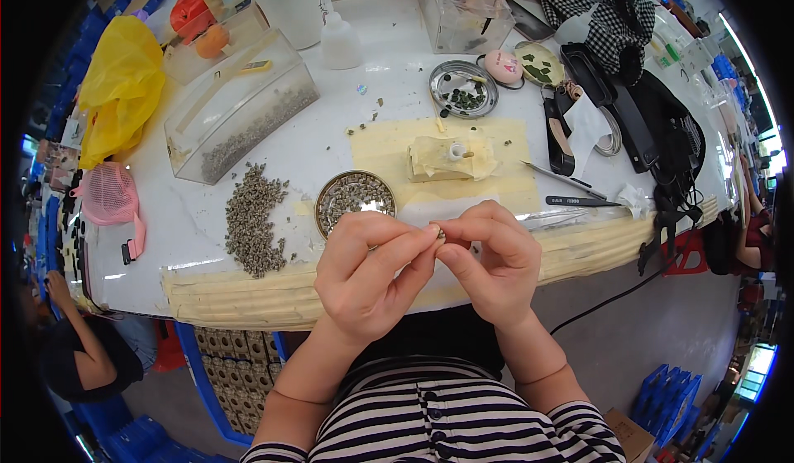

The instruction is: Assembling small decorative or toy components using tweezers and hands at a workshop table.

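Observation:
Fingertips of both hands meet above the table's front edge, pinching a small greyish metal part (441, 235) that the fingers mostly cover. My left hand (368, 273) has thumb and index finger closed on it from the left. From the right, my right hand (498, 260) grips it the same way. Just beyond my left hand stands a round tin (357, 194) full of similar small metal parts. A loose pile of such parts (255, 221) lies left of the tin. Farther back, a tape-wrapped block (451, 158) with a small white nozzle rests on yellowish tape.
Tweezers (583, 201) and a pointed tool (566, 179) lie at right. Behind them are a round metal dish (463, 89) with dark green pieces and a black case (608, 107). A clear bin (240, 107) of parts, a white squeeze bottle (339, 41) and a pink fan (112, 198) stand left.

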Available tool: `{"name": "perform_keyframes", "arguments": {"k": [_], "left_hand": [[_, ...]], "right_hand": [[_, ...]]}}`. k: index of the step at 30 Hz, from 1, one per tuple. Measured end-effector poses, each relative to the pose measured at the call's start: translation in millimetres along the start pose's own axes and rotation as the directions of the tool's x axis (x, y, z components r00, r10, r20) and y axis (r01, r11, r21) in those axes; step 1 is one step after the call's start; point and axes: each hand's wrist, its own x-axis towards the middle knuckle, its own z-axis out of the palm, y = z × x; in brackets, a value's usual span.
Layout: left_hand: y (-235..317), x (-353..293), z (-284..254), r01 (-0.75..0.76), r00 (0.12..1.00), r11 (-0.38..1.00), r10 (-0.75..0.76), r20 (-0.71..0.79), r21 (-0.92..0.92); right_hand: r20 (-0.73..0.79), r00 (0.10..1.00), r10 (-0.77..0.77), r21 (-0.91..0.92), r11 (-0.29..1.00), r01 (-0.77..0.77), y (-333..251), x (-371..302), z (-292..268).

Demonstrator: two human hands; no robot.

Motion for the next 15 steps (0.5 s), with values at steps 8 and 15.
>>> {"name": "perform_keyframes", "arguments": {"k": [8,15], "left_hand": [[-0.2,-0.2,0.1,-0.004,1.0,1.0,0.004,0.003,-0.001],[-1.0,-0.9,0.5,-0.008,1.0,1.0,0.008,0.001,0.0]], "right_hand": [[0.005,0.999,0.033,0.044,0.998,-0.033,0.2,-0.3,-0.5],[0.002,1.0,0.029,0.049,0.998,-0.029,0.3,-0.2,-0.2]]}}
